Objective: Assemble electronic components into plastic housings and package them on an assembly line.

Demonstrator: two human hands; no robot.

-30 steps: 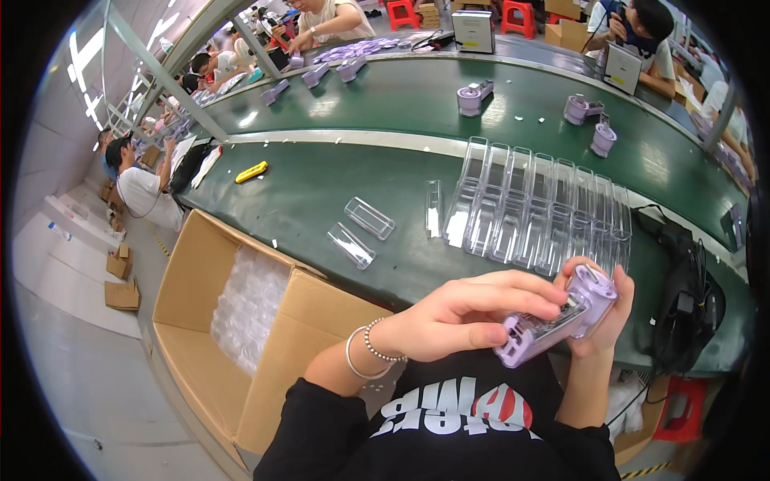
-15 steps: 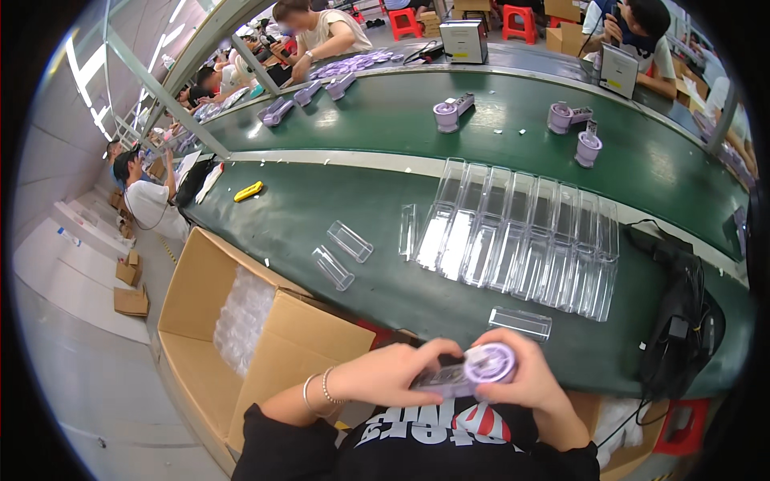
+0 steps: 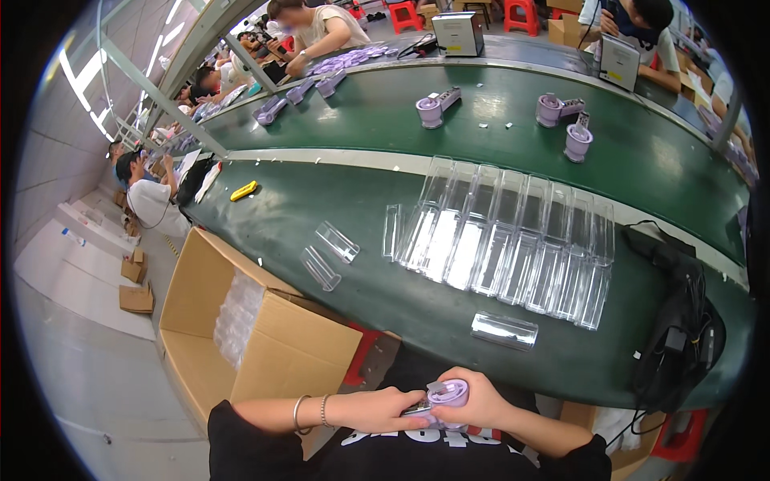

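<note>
Close to my body, below the near edge of the green work surface, I hold a lilac device (image 3: 454,391) with a round, ringed head and a short handle part. My right hand (image 3: 484,403) is closed around the round head. My left hand (image 3: 377,410) grips the handle end, its fingers and thumb largely covering that part. The nearest thing on the surface is a single clear plastic case (image 3: 504,330), lying ahead of my right hand. Beyond it, several more clear cases (image 3: 489,248) lie side by side in overlapping rows.
To the left stands an open cardboard box (image 3: 309,341) holding bubble wrap (image 3: 239,317). Two loose clear cases (image 3: 337,242) and a yellow cutter (image 3: 244,191) lie left of the rows. A black bag (image 3: 674,329) with cables sits right. Similar lilac devices (image 3: 430,112) stand on the far green belt (image 3: 353,120); people work beyond.
Both hands have come down and left with the lilac device, nearer my body. More of its head is covered by my fingers now. The view has shifted slightly.
</note>
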